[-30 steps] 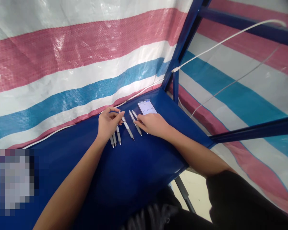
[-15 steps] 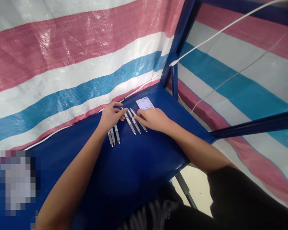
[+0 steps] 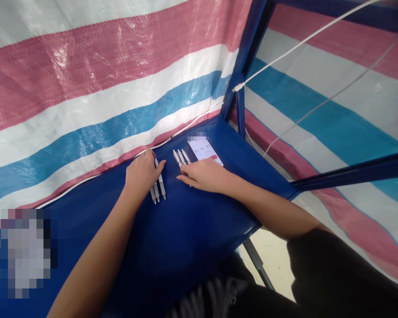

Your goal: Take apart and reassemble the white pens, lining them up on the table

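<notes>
My left hand (image 3: pixel 142 171) rests over the left group of white-and-grey pens (image 3: pixel 162 187), its thumb stretched out to the right across them. The tips of these pens point towards me, and their upper ends are mostly hidden under the hand. My right hand (image 3: pixel 204 176) lies across the lower part of a second group, three white pens (image 3: pixel 181 155) side by side. Its thumb and forefinger stick out to the left, apart from each other; the other fingers are hidden. Whether it grips the pens does not show.
A lit phone (image 3: pixel 205 152) showing a timer lies beyond my right hand on the blue table (image 3: pixel 182 238). Striped plastic sheeting (image 3: pixel 119 88) hangs behind. A white cable (image 3: pixel 305 44) crosses the blue frame at right. A blurred-out pale object (image 3: pixel 28 251) is at left.
My left hand has moved left, from the right group of pens to the left group. My right hand has shifted slightly left and nearer, and the right-hand pens now lie closer together.
</notes>
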`<state>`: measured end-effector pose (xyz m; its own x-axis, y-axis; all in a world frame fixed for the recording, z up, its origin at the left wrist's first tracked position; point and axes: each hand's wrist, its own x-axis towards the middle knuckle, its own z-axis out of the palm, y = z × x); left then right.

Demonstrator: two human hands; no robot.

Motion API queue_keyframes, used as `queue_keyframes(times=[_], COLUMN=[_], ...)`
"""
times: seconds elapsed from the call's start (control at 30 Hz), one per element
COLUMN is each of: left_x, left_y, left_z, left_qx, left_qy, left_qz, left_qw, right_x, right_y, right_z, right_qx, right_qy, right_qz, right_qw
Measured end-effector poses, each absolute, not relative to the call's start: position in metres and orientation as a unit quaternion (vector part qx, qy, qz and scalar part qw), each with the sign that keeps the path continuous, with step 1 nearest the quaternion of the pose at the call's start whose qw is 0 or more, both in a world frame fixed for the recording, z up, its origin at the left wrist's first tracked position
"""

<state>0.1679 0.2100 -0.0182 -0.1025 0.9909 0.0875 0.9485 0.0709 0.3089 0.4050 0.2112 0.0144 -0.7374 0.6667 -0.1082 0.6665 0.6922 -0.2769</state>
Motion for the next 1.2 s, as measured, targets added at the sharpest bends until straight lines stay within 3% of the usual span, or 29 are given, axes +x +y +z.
queue_keyframes(times=[0.27, 0.4, 0.53, 0.63, 0.77, 0.97, 1.1, 1.2], left_x=[0.168, 0.167, 0.168, 0.164, 0.153, 0.146, 0.142, 0.139], left_y=[0.219, 0.217, 0.201, 0.186, 0.168, 0.148, 0.142, 0.142], left_z=[-0.028, -0.013, 0.008, 0.015, 0.007, -0.018, -0.02, -0.018], left_qx=[0.671, 0.653, 0.591, 0.549, 0.556, 0.635, 0.681, 0.679], left_qy=[0.699, 0.648, 0.599, 0.571, 0.556, 0.541, 0.561, 0.57], left_qz=[0.222, 0.322, 0.444, 0.508, 0.503, 0.472, 0.394, 0.374], left_qw=[0.107, 0.222, 0.309, 0.339, 0.36, 0.283, 0.259, 0.273], right_x=[0.395, 0.398, 0.399, 0.399, 0.4, 0.409, 0.412, 0.411], right_y=[0.201, 0.202, 0.199, 0.199, 0.205, 0.223, 0.226, 0.221], right_z=[0.012, 0.006, 0.006, 0.009, 0.008, 0.0, 0.002, 0.007], right_qx=[-0.325, -0.356, -0.375, -0.335, -0.284, -0.182, -0.178, -0.22], right_qy=[-0.931, -0.908, -0.849, -0.801, -0.74, -0.623, -0.695, -0.85], right_qz=[0.166, 0.208, 0.337, 0.477, 0.594, 0.76, 0.696, 0.479], right_qw=[-0.029, 0.071, 0.162, 0.134, 0.136, 0.033, -0.007, 0.024])
